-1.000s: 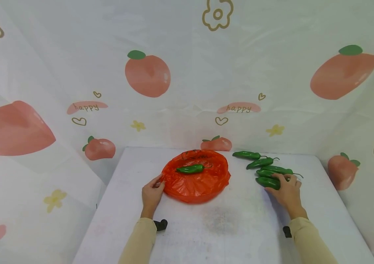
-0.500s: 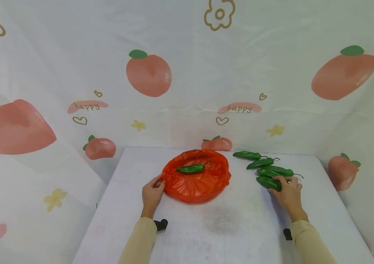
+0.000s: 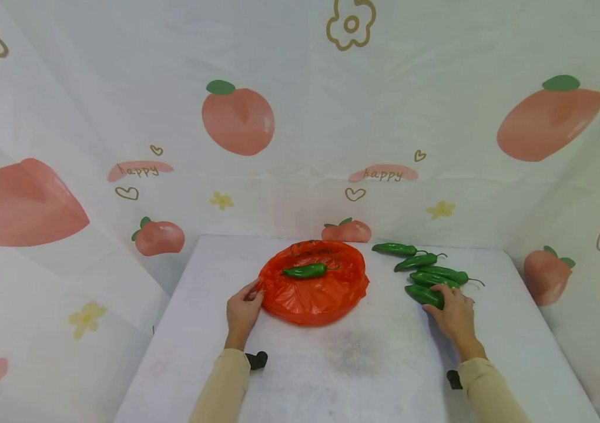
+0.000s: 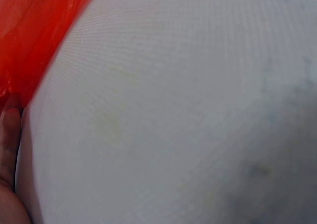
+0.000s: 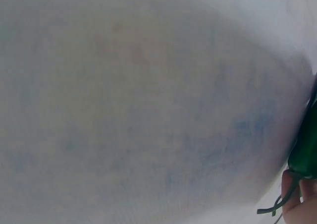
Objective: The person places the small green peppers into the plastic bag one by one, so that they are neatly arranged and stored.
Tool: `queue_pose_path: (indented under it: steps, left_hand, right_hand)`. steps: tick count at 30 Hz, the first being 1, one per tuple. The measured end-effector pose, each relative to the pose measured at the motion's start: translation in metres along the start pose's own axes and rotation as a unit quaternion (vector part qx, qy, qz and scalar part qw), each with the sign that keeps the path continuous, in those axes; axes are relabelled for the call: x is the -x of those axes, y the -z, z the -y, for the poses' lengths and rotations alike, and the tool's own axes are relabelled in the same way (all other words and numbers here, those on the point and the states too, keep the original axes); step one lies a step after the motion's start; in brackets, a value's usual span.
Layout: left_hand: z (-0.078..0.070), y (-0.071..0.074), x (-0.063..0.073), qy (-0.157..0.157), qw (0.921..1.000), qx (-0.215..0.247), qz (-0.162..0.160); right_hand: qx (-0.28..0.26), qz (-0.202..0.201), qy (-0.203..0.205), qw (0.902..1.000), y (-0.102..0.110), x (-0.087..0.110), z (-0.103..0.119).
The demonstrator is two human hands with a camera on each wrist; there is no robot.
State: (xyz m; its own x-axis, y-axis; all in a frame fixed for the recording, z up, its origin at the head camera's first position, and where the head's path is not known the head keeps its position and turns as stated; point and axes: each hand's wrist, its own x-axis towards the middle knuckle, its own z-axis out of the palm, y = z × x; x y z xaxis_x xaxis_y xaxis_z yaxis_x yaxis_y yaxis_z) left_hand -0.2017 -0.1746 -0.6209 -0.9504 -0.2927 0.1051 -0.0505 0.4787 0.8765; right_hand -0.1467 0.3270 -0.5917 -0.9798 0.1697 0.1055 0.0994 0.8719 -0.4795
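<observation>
A red plastic bag lies spread on the white table with its rim rolled open, and one green pepper sits inside it. My left hand pinches the bag's left edge between thumb and fingers; the left wrist view catches only part of that hand beside the red plastic. On the right, my right hand grips the nearest green pepper of a loose group. Its stem end and dangling stem show in the right wrist view, where the pepper meets the fingertips.
Several more green peppers lie behind the gripped one, including a pepper and another pepper near the table's back edge. The white table meets a printed cloth backdrop at the back and sides.
My right hand has shifted slightly left and toward me, and the nearest pepper has slid with it, a little apart from the others. The left hand and bag stay put.
</observation>
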Motion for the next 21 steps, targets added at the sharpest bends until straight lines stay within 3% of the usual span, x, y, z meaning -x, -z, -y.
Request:
queue_pose_path:
  steps: [8,21]
  left_hand:
    - [0.001,-0.001,-0.001,0.002,1.0,0.005,0.001]
    - [0.003,-0.001,-0.002,-0.001,1.0,0.007,0.001]
  right_hand:
    - [0.005,-0.015,0.022,0.9996,-0.004,0.0,0.006]
    - [-0.016,0.008,0.047,0.9988,-0.016,-0.006,0.026]
